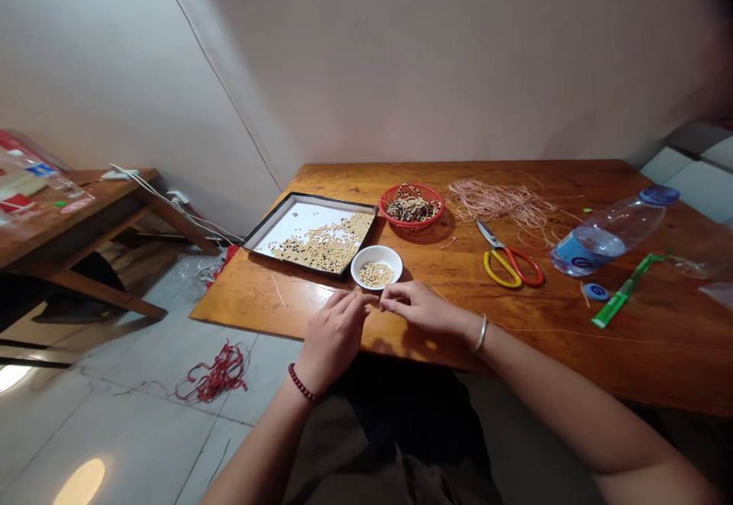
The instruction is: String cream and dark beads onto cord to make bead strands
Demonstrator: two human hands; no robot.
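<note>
My left hand [337, 333] and my right hand [421, 308] meet above the table's front edge, fingertips pinched close together. Between them runs a thin pale cord [532, 330], which trails from my right hand across the table to the right; any bead at the fingertips is too small to make out. Just beyond my fingers stands a white bowl [356, 273] with pale beads [376, 273] in it. Behind it to the left lies a black-rimmed tray [286, 218], with many pale and some dark beads spread over its white bottom.
A red basket [411, 224] holds strung beads. Right of it lie a tangle of pink cord [498, 201], scissors [507, 258] with yellow and red handles, a water bottle [615, 231], a blue cap [595, 292] and a green packet [628, 291]. Red strands [216, 373] lie on the floor.
</note>
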